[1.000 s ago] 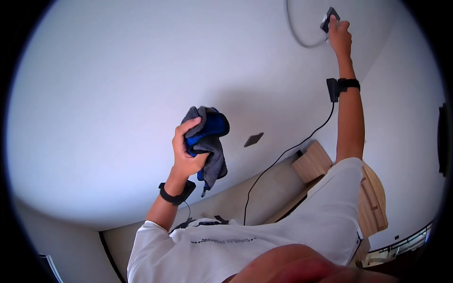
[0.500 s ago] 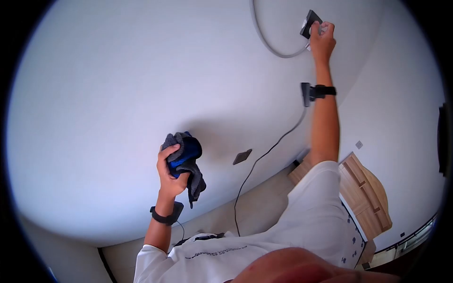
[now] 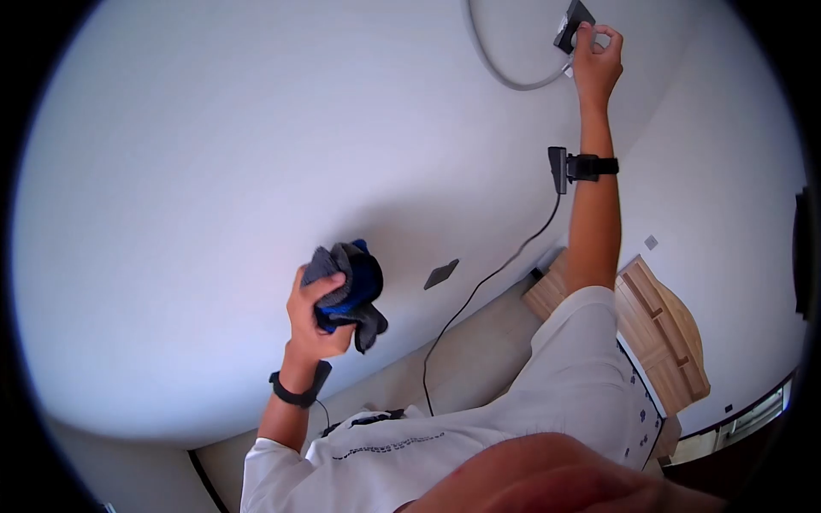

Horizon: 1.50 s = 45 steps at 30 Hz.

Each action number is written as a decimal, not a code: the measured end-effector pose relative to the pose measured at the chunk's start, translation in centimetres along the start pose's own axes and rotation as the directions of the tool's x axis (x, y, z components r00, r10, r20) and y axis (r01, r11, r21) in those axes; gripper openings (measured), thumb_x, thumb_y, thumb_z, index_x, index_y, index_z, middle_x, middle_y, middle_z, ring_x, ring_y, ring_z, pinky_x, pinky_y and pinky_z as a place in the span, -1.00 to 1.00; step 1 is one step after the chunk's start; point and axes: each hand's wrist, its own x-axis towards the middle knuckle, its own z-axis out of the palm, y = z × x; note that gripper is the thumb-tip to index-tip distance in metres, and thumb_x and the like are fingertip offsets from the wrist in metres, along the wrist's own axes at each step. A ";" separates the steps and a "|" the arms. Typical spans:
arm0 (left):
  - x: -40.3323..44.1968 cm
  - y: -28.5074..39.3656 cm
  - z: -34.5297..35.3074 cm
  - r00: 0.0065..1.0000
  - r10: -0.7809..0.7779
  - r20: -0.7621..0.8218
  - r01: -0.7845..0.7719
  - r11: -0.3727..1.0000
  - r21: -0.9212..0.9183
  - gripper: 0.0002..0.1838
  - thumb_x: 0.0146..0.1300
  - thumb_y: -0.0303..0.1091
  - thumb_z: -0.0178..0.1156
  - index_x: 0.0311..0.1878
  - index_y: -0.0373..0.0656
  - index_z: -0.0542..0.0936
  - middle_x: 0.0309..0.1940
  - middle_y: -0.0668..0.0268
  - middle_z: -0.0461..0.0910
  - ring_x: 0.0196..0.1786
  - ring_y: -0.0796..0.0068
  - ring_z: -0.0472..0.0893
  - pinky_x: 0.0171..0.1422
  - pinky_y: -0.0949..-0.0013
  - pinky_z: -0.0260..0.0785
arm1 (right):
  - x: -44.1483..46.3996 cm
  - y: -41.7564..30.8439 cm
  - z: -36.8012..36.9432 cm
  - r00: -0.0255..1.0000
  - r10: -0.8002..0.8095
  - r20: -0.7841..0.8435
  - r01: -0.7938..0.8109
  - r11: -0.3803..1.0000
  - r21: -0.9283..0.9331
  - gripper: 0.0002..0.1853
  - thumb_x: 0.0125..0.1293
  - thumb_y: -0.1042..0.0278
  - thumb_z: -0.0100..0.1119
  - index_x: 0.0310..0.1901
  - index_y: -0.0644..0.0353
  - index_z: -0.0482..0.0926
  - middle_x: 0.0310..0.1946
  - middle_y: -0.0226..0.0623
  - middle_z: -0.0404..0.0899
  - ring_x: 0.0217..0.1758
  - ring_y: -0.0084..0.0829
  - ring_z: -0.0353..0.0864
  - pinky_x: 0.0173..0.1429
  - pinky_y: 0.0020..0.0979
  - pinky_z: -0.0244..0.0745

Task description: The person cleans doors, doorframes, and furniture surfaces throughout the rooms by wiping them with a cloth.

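In the head view, my left hand is wrapped round a bunched grey and blue cloth, held up near the white wall. Part of the cloth hangs down past my thumb. My right arm stretches up to a dark wall socket plate near the top edge. There my right hand is closed in a pinch at the plate. A thick grey cable curves down from above to a pale end, apparently a plug, largely hidden by my fingers.
A second dark socket plate sits lower on the wall. Wristbands with small dark devices are on both wrists; a thin black cable runs from the right one. Wooden furniture stands at the right.
My left hand has shifted slightly right with the cloth, which has turned a little. My right hand stays at the socket plate; the view has tilted slightly.
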 end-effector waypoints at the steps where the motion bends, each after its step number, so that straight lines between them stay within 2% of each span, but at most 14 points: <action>1: -0.3 0.1 -0.2 1.000 -0.003 0.031 0.002 1.000 0.023 -0.41 -0.20 -0.52 0.28 0.05 -0.09 0.50 -0.15 -0.01 0.53 -0.17 0.08 0.56 -0.03 0.26 0.43 | -0.3 0.3 -0.2 1.000 0.005 -0.005 -0.005 1.000 0.001 -0.62 0.30 -0.07 0.20 -0.10 0.07 0.48 -0.55 -0.30 0.67 -0.43 -0.48 0.62 -0.22 -0.44 0.48; 8: -1.7 -1.6 -0.8 0.999 -0.005 0.045 0.004 1.000 0.005 -0.44 -0.16 -0.51 0.32 0.04 -0.06 0.51 -0.12 -0.05 0.55 -0.12 0.02 0.59 0.00 0.23 0.44 | -0.8 3.0 0.5 0.972 -0.235 -0.030 0.231 0.968 -0.096 -0.70 0.34 0.03 0.16 -0.12 0.07 0.46 -0.54 -0.27 0.65 -0.55 -0.53 0.55 -0.40 -0.46 0.45; 10: -2.1 -2.1 -0.6 0.997 -0.068 0.026 0.068 0.998 -0.008 -0.45 -0.17 -0.52 0.31 0.03 -0.07 0.50 -0.11 -0.07 0.54 -0.14 0.02 0.59 0.00 0.23 0.44 | 1.2 6.6 -3.5 0.974 -0.065 -0.216 0.096 0.986 0.133 -0.68 0.35 0.02 0.13 -0.10 0.09 0.45 -0.47 -0.24 0.66 -0.54 -0.53 0.52 -0.40 -0.49 0.44; 15: -1.3 -0.7 -0.2 0.998 -0.063 0.013 0.064 0.993 -0.098 -0.44 -0.18 -0.55 0.27 0.03 -0.08 0.50 -0.15 -0.02 0.55 -0.15 0.04 0.56 0.00 0.21 0.42 | -4.4 0.3 -11.0 0.985 0.173 0.005 -0.172 0.982 -0.075 -0.63 0.36 -0.03 0.17 -0.07 0.10 0.42 -0.56 -0.43 0.44 -0.57 -0.67 0.40 -0.53 -0.61 0.30; 17: -1.0 0.1 0.1 1.000 0.012 -0.005 -0.012 0.995 -0.098 -0.42 -0.19 -0.56 0.28 0.05 -0.10 0.50 -0.15 -0.01 0.54 -0.15 0.06 0.56 0.00 0.21 0.42 | -7.5 -0.8 -10.9 0.937 0.350 0.009 -0.349 0.932 0.093 -0.63 0.36 -0.04 0.18 -0.09 0.08 0.41 -0.58 -0.45 0.40 -0.60 -0.67 0.36 -0.59 -0.58 0.23; 23: -1.3 2.4 -0.1 0.981 -0.115 0.159 0.129 0.988 -0.080 -0.50 0.04 -0.49 0.27 0.12 -0.25 0.50 -0.03 0.08 0.59 -0.02 0.29 0.60 0.14 0.37 0.40 | -18.1 0.9 -10.0 0.652 0.484 0.584 -0.728 0.615 0.303 -0.70 0.51 0.00 -0.11 -0.03 0.06 0.36 -0.48 -0.37 0.42 -0.54 -0.46 0.44 -0.53 -0.49 0.32; 25: -2.8 3.2 -2.4 0.943 -0.229 0.240 0.249 0.967 -0.056 -0.58 0.19 -0.38 0.24 0.11 -0.30 0.50 -0.05 0.15 0.60 0.00 0.40 0.58 0.17 0.36 0.39 | -21.6 0.6 -8.7 0.583 0.621 0.524 -0.812 0.417 0.409 -0.64 0.48 -0.07 -0.08 0.00 0.06 0.37 -0.53 -0.37 0.38 -0.59 -0.46 0.38 -0.58 -0.47 0.26; 27: -4.5 2.6 -5.3 0.705 -0.521 0.482 0.593 0.806 0.004 -0.67 0.20 -0.42 0.13 0.04 -0.30 0.53 -0.40 0.21 0.63 -0.40 0.53 0.50 -0.20 0.47 0.41 | -26.3 -2.2 -8.6 0.512 0.731 0.451 -0.813 0.243 0.528 -0.59 0.45 -0.13 -0.05 0.03 0.05 0.37 -0.57 -0.38 0.34 -0.65 -0.46 0.33 -0.63 -0.45 0.20; 29: -9.1 0.6 -8.1 0.630 -0.588 0.507 0.666 0.745 0.037 -0.69 0.25 -0.39 0.07 0.03 -0.31 0.53 -0.47 0.23 0.60 -0.44 0.57 0.44 -0.26 0.47 0.39 | -32.5 -8.8 -10.0 0.338 0.845 0.414 -0.797 0.023 0.603 -0.43 0.36 -0.16 0.07 0.19 0.11 0.34 -0.40 -0.29 0.48 -0.40 -0.36 0.53 -0.34 -0.34 0.46; 31: -10.9 1.2 -11.1 0.576 -0.654 0.491 0.704 0.702 0.108 -0.71 0.28 -0.42 0.05 0.03 -0.31 0.53 -0.45 0.25 0.61 -0.40 0.61 0.46 -0.24 0.48 0.40 | -40.5 -13.0 -9.4 0.392 0.813 0.431 -0.868 0.171 0.467 -0.52 0.42 -0.23 -0.10 0.03 0.05 0.32 -0.56 -0.33 0.47 -0.61 -0.49 0.44 -0.54 -0.47 0.29; 34: -10.8 3.4 -14.1 0.566 -0.672 0.478 0.734 0.674 0.078 -0.67 0.20 -0.55 0.12 0.06 -0.28 0.52 -0.34 0.24 0.63 -0.26 0.54 0.57 -0.06 0.45 0.45 | -52.6 -21.9 -8.9 0.315 0.731 0.605 -0.949 0.236 0.208 -0.54 0.46 -0.16 -0.22 0.08 0.07 0.32 -0.38 -0.29 0.61 -0.33 -0.47 0.61 -0.38 -0.46 0.49; 38: -14.6 4.7 -17.7 0.533 -0.588 0.608 0.786 0.611 -0.097 -0.22 -0.02 -0.73 0.23 0.34 -0.13 0.27 0.14 0.14 0.47 0.21 0.32 0.50 0.28 0.33 0.37 | -59.0 -36.4 -11.6 0.207 0.370 0.906 -0.970 0.201 0.140 -0.22 0.23 0.16 0.37 0.35 0.13 0.11 0.20 -0.12 0.33 0.23 -0.27 0.39 0.22 -0.29 0.42; 41: -17.8 5.8 -19.1 0.449 -0.528 0.721 0.827 0.552 -0.111 -0.12 -0.10 -0.79 0.26 0.36 -0.11 0.21 0.18 0.16 0.41 0.26 0.29 0.45 0.31 0.32 0.36 | -63.4 -41.7 -14.8 0.399 0.542 0.740 -0.870 0.477 0.120 -0.09 0.12 0.20 0.46 0.37 0.12 0.03 0.12 -0.07 0.42 0.16 -0.22 0.47 0.18 -0.28 0.45; 45: -21.1 9.2 -17.2 0.412 -0.345 0.843 0.810 0.563 -0.165 -0.22 -0.14 -0.80 0.29 0.24 -0.12 0.34 0.12 0.19 0.46 0.19 0.30 0.51 0.29 0.31 0.38 | -67.1 -45.9 -21.9 0.161 0.763 0.626 -0.910 0.360 -0.205 -0.32 0.15 0.03 0.38 0.17 0.22 0.31 -0.30 -0.15 0.60 -0.21 -0.22 0.63 -0.03 -0.29 0.50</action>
